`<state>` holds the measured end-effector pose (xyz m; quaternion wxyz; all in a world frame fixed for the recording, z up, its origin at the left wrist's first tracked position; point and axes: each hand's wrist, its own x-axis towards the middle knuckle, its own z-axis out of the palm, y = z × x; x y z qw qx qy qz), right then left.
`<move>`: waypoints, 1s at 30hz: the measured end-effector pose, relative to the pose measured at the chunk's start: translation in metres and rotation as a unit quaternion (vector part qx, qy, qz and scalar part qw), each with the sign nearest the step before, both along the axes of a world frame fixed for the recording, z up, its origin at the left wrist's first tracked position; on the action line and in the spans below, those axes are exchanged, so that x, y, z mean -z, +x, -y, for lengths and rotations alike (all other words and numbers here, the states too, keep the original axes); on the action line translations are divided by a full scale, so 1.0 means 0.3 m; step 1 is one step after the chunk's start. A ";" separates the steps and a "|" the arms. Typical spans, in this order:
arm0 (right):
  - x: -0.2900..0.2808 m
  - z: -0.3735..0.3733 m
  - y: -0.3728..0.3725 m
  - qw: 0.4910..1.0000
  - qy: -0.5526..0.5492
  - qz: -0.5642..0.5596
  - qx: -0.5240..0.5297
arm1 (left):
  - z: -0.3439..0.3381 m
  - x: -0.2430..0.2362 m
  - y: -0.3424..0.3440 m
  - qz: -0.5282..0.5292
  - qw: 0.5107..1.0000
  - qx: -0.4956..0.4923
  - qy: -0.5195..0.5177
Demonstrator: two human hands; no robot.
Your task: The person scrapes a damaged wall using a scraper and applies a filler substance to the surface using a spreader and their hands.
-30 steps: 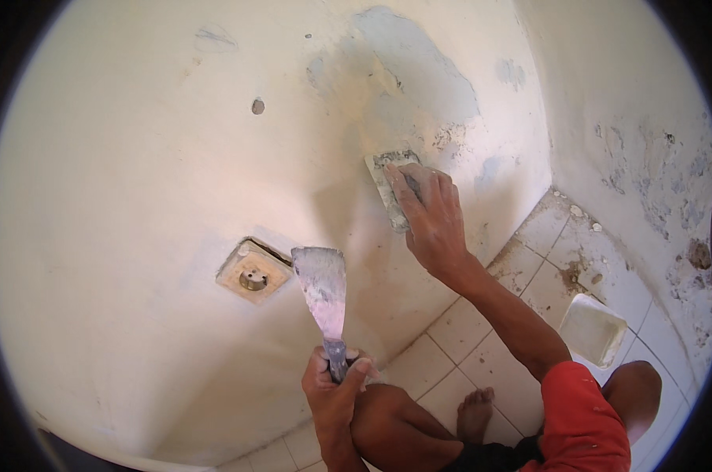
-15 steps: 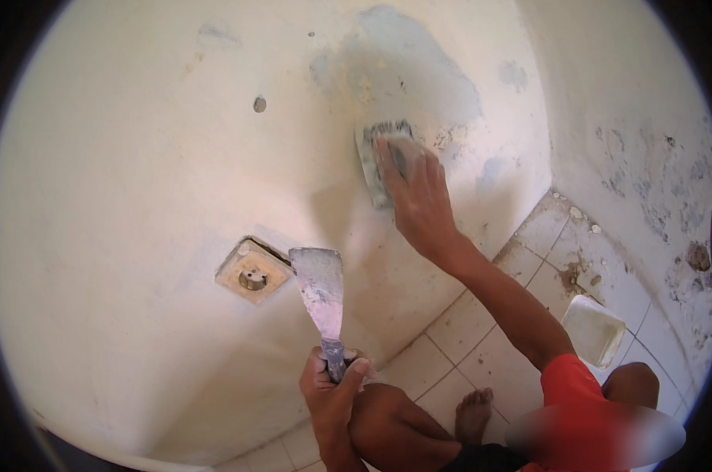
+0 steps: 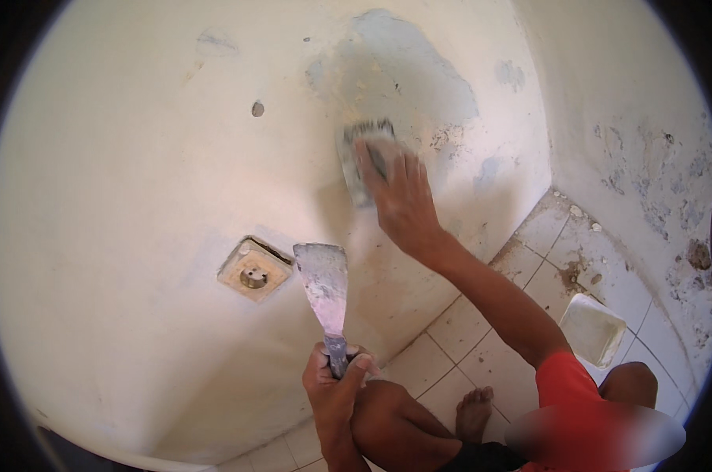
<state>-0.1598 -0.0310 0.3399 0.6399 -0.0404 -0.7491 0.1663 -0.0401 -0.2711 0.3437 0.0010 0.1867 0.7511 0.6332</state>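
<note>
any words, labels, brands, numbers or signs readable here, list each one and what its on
None can be read.
Scraper: stained blade, no legible marking.
Flat tool on the wall: blurred and partly covered, cannot tell.
Wall socket: nothing legible.
White tray: nothing legible.

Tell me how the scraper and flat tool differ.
The scraper is fan-shaped; the flat tool is roughly rectangular. The scraper points upward in the left hand; the flat tool lies along the wall under the right hand. The scraper looks crisp, the flat tool blurred. Both look stained.
</note>
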 end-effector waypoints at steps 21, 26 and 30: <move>-0.228 -0.217 0.062 0.997 0.045 -0.056 0.034 | 0.022 0.005 0.005 0.002 1.000 -0.002 0.008; -0.099 -0.201 0.094 0.994 0.090 -0.013 0.059 | 0.022 0.010 -0.009 0.001 1.000 -0.015 0.005; -0.010 -0.144 0.167 0.996 0.080 0.040 0.009 | 0.015 0.003 -0.012 0.012 1.000 -0.027 0.000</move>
